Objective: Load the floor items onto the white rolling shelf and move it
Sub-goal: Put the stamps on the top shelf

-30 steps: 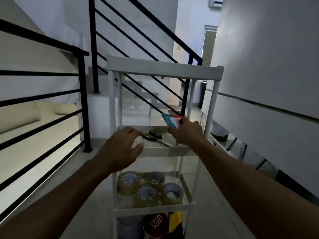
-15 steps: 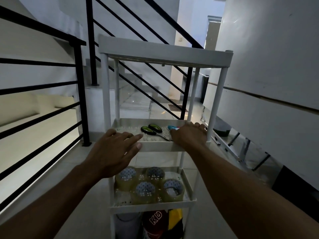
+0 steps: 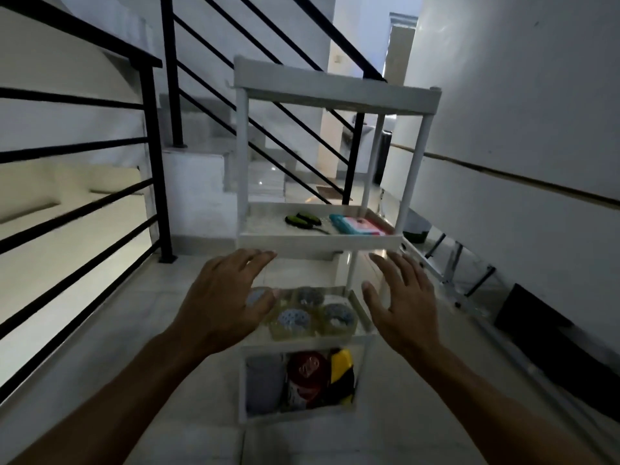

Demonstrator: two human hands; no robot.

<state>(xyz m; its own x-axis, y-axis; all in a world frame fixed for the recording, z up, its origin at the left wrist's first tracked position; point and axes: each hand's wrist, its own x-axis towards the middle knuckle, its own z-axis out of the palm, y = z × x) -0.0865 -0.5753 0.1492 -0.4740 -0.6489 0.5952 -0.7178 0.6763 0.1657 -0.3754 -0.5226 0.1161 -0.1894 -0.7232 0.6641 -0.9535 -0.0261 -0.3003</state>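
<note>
**Both hands free in front of loaded white rolling shelf**

White rolling shelf [image 3: 320, 243] stands upright on the tiled floor [image 3: 141, 317], long axis vertical, four tiers, a narrow side facing the person. It leans slightly in view, top tier shifted toward the right wall.

Top tier [image 3: 335, 90]: seen from below, contents cannot be told.
Second tier: scissors [image 3: 303, 221] with green-and-black handles lying flat near the middle, handles toward the left edge, blade running toward the front rim; a teal-and-pink flat box [image 3: 357, 225] just beside them at the right side, long axis running front to back.
Third tier: clear tape rolls [image 3: 315, 313], about four, packed close together and touching, lying flat with cores up.
Bottom tier: a grey container [image 3: 265, 384] at left, a red can [image 3: 307, 379] in the middle, a yellow-and-black pack [image 3: 342, 374] at right, all upright and side by side.

Left hand [image 3: 223, 302] spread, fingers straight, holding nothing, fingertips just below the second tier's front-left corner; contact cannot be told. Right hand [image 3: 401, 303] also spread and holding nothing, fingers near the front-right corner, apart from it.

Black railing [image 3: 147, 156] runs along the left of the shelf, its end post near the shelf's left legs. White wall [image 3: 520, 129] close on the right, with a folded metal frame [image 3: 459, 260] and a dark panel [image 3: 550, 340] leaning along its base. Open floor continues behind the shelf toward the staircase [image 3: 208, 169] and a doorway.
</note>
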